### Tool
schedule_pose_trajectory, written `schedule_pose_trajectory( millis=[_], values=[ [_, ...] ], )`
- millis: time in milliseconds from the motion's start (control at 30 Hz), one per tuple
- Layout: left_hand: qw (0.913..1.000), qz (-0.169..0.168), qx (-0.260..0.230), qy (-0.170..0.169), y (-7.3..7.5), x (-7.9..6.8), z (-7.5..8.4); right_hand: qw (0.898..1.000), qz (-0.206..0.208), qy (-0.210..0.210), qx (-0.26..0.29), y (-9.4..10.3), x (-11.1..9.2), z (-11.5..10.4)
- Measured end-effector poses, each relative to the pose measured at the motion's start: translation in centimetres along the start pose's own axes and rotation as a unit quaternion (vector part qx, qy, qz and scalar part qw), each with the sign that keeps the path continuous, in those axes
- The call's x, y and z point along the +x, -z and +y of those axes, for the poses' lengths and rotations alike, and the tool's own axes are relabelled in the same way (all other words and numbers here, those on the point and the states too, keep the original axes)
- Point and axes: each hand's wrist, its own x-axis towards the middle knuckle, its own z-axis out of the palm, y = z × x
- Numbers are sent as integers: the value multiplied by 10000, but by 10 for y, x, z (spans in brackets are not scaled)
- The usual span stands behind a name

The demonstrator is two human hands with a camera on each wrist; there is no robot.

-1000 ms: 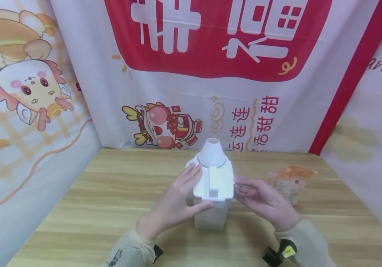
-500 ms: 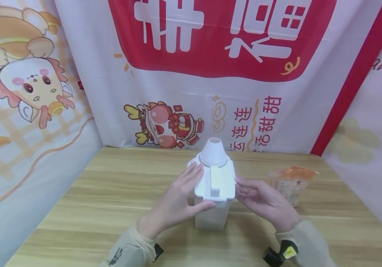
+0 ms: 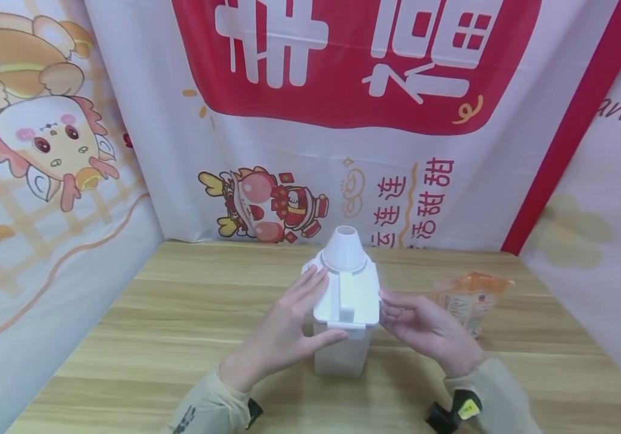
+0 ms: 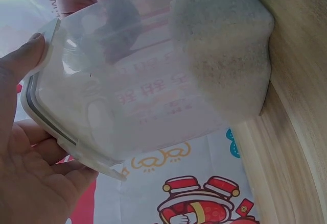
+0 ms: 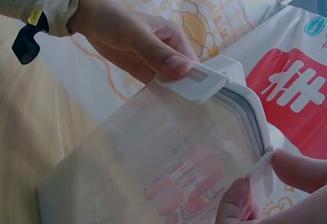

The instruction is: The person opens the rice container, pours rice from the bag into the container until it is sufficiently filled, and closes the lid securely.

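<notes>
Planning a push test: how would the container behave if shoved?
The container is probably stiff: its clear walls look flat. Grainy fill low inside likely adds weight and steadies it. Being tall and narrow, it could tip if pushed high.

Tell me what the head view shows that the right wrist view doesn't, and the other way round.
Only the head view: the orange-topped packet to the right, beyond the right hand, and the left sleeve.

Only the right wrist view: the grey seal under the rim of the container, and the cloth's print showing through the container's clear wall.

Both: the container, the right hand, the left hand (only partly in the wrist view), the printed cloth and the wooden table.
</notes>
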Motion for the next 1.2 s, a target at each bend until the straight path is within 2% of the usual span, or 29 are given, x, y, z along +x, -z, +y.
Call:
schedule_pose_trajectory(
  millis=[333, 633, 967, 1200],
  values=[
    [10000, -3, 16, 62, -1, 1, -1, 9998, -174, -34, -62, 2, -1, -2],
    [9994, 265, -46, -196, -5, -1, -5, 9990, -62, -33, -437, 0, 1, -2],
    [9992, 312, 81, -249, -4, -2, -5, 9996, -159, -209, -124, 0, 6, -4],
    [9993, 280, 72, -218, -3, -2, -5, 9988, -357, -233, -240, 0, 6, -5]
  ],
)
